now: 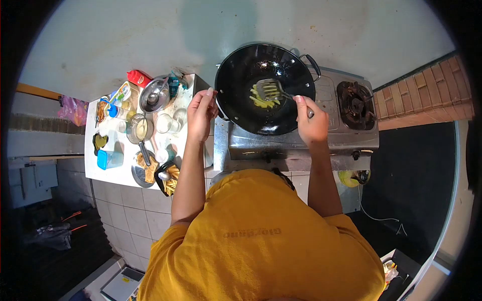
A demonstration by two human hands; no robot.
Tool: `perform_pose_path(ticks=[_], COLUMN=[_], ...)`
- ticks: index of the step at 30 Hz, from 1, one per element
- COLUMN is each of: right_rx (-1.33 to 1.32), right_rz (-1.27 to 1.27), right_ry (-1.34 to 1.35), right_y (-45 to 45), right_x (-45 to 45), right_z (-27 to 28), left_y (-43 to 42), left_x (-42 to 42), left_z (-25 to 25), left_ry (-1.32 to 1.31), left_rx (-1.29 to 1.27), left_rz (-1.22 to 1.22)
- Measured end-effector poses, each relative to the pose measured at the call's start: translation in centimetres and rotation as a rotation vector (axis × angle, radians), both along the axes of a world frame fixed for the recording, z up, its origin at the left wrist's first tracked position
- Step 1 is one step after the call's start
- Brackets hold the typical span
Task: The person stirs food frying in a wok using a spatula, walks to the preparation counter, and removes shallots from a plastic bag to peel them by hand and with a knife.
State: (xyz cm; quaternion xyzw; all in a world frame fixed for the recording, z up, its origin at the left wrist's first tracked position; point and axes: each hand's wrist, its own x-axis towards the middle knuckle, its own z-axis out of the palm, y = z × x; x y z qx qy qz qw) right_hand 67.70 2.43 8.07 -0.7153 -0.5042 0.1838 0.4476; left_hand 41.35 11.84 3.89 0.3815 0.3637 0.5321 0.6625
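My right hand (312, 123) is closed around the handle of a slotted metal spatula (267, 90). The spatula's head lies in a black wok (241, 113), over pale yellow-green strips of food (262, 103) that look like cut potato. Oil glistens on the wok's inner wall. At the wok's left rim is my left hand (201, 116), its thumb and fingers drawn together. The curled fingers are partly hidden, and I cannot make out whether they grip the wok's left handle or something small.
The wok sits on a steel gas stove (301, 143), with a bare second burner (356, 105) to its right. On the left, a white table (128, 173) carries a steel bowl (154, 95), a small saucepan (138, 131), a red bottle (138, 78), a blue-lidded container (109, 159) and a dish of fries (170, 183).
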Motion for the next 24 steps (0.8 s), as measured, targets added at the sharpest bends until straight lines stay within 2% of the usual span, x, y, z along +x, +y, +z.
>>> perform_pose_path(ticks=[3, 5, 9, 11, 15, 18, 21, 24], right_rx=[-0.102, -0.093, -0.010, -0.051, -0.027, 0.038, -0.080, -0.154], right_rz=[-0.064, -0.073, 0.025, -0.010, -0.102, -0.119, -0.054, 0.038], right_ry=[-0.023, 0.009, 0.044, 0.033, -0.109, -0.050, 0.034, 0.142], right_y=[0.0, 0.0, 0.0, 0.1, -0.1, 0.0, -0.2, -0.1], right_x=[0.1, 0.2, 0.2, 0.2, 0.7, 1.0, 0.6, 0.4], right_z=[1.0, 1.0, 0.0, -0.3, 0.2, 0.3, 1.3, 0.3], left_y=[-0.2, -0.6, -0.6, -0.2, -0.7, -1.1, -1.1, -1.1], left_x=[-0.8, -0.3, 1.1, 0.9, -0.2, -1.0, -1.7, -2.1], left_z=[-0.3, 0.3, 1.0, 0.4, -0.2, -1.0, -2.0, -1.9], left_ry=[-0.024, -0.156, -0.236, -0.078, -0.097, -0.007, 0.034, 0.062], left_rx=[-0.069, -0.008, 0.033, -0.007, -0.035, -0.023, 0.026, -0.045], left_rz=[-0.074, -0.072, -0.083, -0.111, -0.097, -0.029, 0.068, 0.119])
